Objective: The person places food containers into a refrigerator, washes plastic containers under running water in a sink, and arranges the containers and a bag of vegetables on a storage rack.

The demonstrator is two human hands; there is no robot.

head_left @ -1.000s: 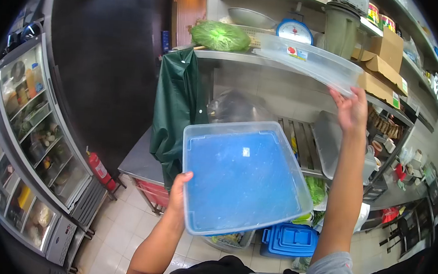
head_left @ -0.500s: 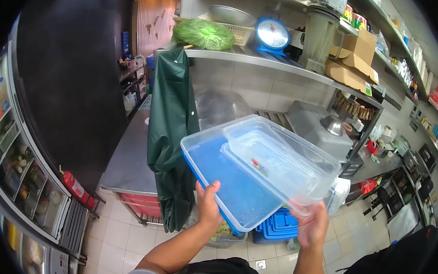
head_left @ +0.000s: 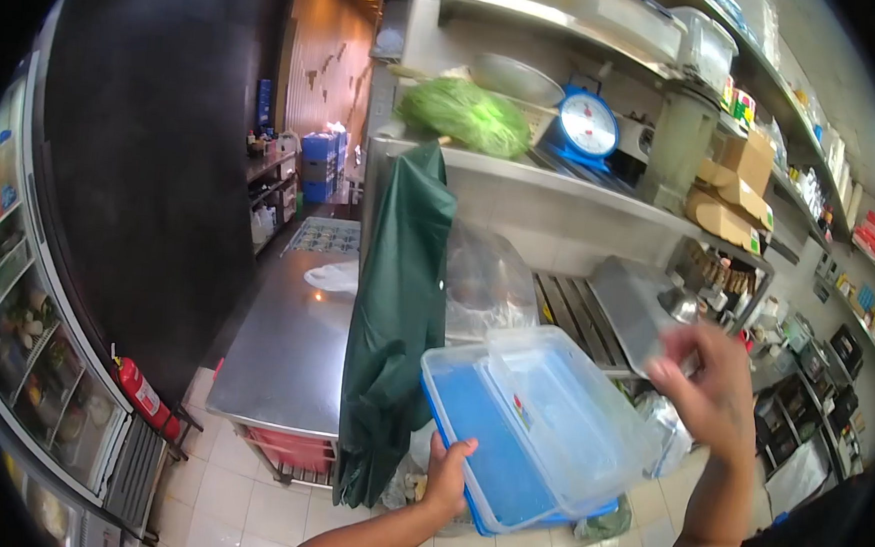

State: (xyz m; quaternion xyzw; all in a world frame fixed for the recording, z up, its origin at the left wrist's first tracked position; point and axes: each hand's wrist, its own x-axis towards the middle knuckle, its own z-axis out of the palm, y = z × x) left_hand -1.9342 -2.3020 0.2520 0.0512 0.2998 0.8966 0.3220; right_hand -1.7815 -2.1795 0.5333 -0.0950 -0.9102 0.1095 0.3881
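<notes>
A wide clear plastic container (head_left: pixel 491 457) with a blue layer beneath it tilts in front of me. My left hand (head_left: pixel 448 473) grips its left edge, thumb on top. Across its right half lies a smaller clear lid or shallow tray (head_left: pixel 574 417) with a small red sticker. My right hand (head_left: pixel 699 385) is raised off the containers at the upper right, its fingers curled and blurred; whether it holds anything cannot be made out. A dark green apron (head_left: pixel 393 341) hangs just left of the containers.
A steel table (head_left: pixel 287 365) stands at the left, beside a fire extinguisher (head_left: pixel 142 393) and a glass-door fridge (head_left: pixel 42 350). The shelf ahead bears bagged greens (head_left: pixel 467 115), a blue scale (head_left: pixel 587 124) and cardboard boxes (head_left: pixel 728 191). A dark-clothed person (head_left: pixel 812 542) is at lower right.
The smaller clear piece came down from the shelf onto the wide container. My right hand let go of it and rose. The view turned, and the containers sit lower.
</notes>
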